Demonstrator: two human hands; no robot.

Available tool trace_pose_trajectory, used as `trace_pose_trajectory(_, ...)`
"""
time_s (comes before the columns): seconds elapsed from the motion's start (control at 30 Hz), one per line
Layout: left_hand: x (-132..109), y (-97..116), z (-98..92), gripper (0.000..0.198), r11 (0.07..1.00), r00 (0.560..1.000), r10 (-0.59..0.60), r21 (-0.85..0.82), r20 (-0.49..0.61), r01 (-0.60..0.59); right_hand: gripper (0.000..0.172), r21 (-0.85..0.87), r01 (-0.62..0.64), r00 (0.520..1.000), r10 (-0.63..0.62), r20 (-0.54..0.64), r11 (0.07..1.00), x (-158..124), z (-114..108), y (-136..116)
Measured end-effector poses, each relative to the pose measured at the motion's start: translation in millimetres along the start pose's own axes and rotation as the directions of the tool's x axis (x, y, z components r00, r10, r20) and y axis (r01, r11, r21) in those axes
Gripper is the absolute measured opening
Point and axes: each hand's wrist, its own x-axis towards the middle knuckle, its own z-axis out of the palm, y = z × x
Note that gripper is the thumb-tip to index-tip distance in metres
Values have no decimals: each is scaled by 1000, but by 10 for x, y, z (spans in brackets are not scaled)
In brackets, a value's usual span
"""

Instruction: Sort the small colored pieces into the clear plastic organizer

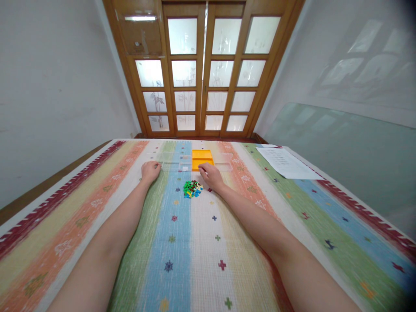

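Observation:
My left hand (151, 171) rests on the cloth at the left end of a clear plastic tray (169, 166), its fingers curled closed. Whether anything is inside them cannot be made out. Over the front edge of an orange two-part box (202, 154) is my right hand (210, 174), with the fingertips pinched together; anything between them is too small to see. On the near side of the trays, between my forearms, lies a pile of small toy bricks (193, 189) in green, blue, yellow, dark red and cream. Another clear tray part (226, 162) shows right of the orange box.
A striped, patterned tablecloth (175, 260) covers the table. Printed white paper (286, 162) lies at the far right. Beyond the table's far edge stand wooden doors with glass panes (201, 73), and a greenish glass panel (344, 151) leans along the right wall.

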Motion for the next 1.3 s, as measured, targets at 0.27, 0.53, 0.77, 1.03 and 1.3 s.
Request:
trace_pose_trajectory(0.27,-28,39,-46,37,998,1000,-23,-54,4,23,24,-25,-6,1000,6,4,1000,-3,-13,-31)
trace_pose_trajectory(0.53,-56,142,-142,32,996,998,25,-86,-62,-30,26,-160,-107,989,89,-117,981,170,-482,285)
trace_pose_trajectory(0.77,-53,143,-96,31,984,990,138,-111,-27,-140,22,-285,-78,988,112,104,955,91,-802,748)
trace_pose_trajectory(1.03,-66,111,-96,33,979,987,161,-127,15,-158,39,-224,-43,969,96,229,974,-78,-684,804)
trace_pose_trajectory(1.3,-48,38,-118,34,963,980,189,-205,56,-174,23,-260,50,968,17,251,964,-60,-567,738)
